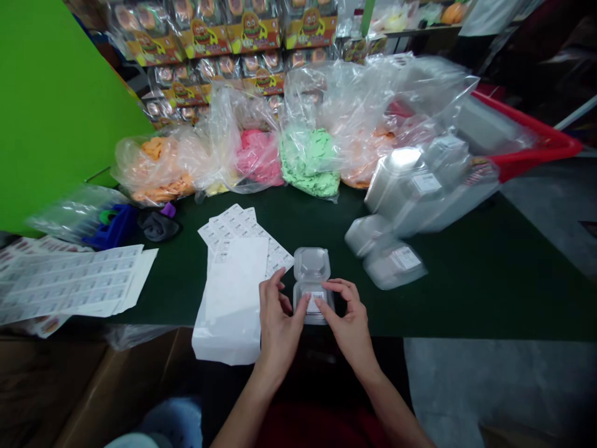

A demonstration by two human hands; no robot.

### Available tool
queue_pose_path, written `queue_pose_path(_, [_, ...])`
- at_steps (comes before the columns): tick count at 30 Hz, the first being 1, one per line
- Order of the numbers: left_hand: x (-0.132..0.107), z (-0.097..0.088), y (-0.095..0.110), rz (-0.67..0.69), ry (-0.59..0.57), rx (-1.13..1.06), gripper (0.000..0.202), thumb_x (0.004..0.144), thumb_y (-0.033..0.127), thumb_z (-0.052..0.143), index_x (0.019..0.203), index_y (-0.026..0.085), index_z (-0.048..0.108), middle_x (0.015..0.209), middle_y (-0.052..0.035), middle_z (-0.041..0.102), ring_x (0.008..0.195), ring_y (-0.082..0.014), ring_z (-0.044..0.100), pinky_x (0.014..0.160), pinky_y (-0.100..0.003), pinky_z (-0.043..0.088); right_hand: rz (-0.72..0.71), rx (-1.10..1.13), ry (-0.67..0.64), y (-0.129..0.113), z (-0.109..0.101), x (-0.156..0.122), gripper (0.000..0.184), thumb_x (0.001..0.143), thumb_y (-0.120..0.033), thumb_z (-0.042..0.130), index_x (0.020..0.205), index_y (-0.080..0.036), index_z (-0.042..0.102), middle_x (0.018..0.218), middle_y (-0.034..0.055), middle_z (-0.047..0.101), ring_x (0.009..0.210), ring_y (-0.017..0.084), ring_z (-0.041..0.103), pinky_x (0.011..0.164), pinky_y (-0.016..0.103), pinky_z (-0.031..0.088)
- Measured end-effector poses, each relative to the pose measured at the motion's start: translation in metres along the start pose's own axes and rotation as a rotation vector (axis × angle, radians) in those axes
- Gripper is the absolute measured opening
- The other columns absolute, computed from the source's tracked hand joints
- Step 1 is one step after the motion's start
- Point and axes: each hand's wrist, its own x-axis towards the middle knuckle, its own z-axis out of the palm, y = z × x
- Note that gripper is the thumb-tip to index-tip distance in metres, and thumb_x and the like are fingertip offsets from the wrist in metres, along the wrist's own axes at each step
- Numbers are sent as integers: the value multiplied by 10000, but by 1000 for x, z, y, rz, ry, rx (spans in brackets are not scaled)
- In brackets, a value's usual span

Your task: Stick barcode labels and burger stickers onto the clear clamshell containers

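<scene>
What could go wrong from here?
The white label could end up creased or crooked, since the thumbs of the left hand and right hand both meet at it. The open clear container sits close to the near edge of the table, so a slip might tip it off. The white sheet overhangs that edge and may get knocked by the left arm.

Container (312, 266) on table (476, 286), label sheets (237, 224) left, stacked containers (394, 193) right, bags (310, 155) behind

Thumbs (301, 308) are partly covering the label (314, 307) — its print is appearing unreadable. The view's lower edge is cutting both forearms (396, 407) — stacked containers (394, 193) are looking blurred.
</scene>
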Motion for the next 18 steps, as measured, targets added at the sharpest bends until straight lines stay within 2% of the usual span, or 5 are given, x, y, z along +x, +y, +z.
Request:
queue_pose_path(3, [-2, -8, -9, -45, -63, 7, 459, 987, 445, 700, 1390, 229, 650, 1146, -71, 593, 775, -147, 609, 718, -311, 592, 61, 17, 7, 2, -4, -7, 375, 959, -453, 702, 1277, -256, 718, 1390, 120, 641, 1335, 309, 602, 1174, 536, 446])
queue_pose_path(6, [-11, -11, -16, -26, -169, 24, 399, 1060, 456, 583, 1380, 238, 682, 1252, -110, 633, 1004, -219, 675, 886, -393, 610, 125, 34, -94, -1, -7, -16, 456, 1018, -491, 629, 1424, -288, 657, 1557, 117, 574, 1442, 318, 549, 1208, 543, 437])
queue_pose_path(11, [-21, -9, -17, 47, -168, 37, 442, 1115, 415, 464, 1508, 256, 590, 1520, -130, 569, 1431, -292, 527, 1198, -543, 461, 76, -67, -147, -13, -4, -23, 555, 967, -470, 703, 1485, -290, 625, 1658, 119, 486, 1534, 356, 465, 1229, 567, 435])
queue_pose_path(15, [-24, -11, -6, -19, -165, -57, 425, 1138, 429, 384, 1421, 275, 660, 1586, -102, 531, 1498, -281, 466, 1225, -547, 441, 48, -125, -130, -18, 0, -24, 645, 893, -430, 782, 1497, -293, 602, 1658, 121, 476, 1521, 364, 480, 1204, 565, 471])
queue_pose_path(18, [-28, -13, 5, 11, -207, -138, 427, 1151, 399, 344, 1431, 307, 652, 1570, -78, 559, 1489, -251, 481, 1247, -531, 419, 27, -147, -118, -20, 4, -28, 714, 851, -401, 822, 1512, -301, 572, 1666, 119, 455, 1527, 365, 469, 1230, 581, 437])
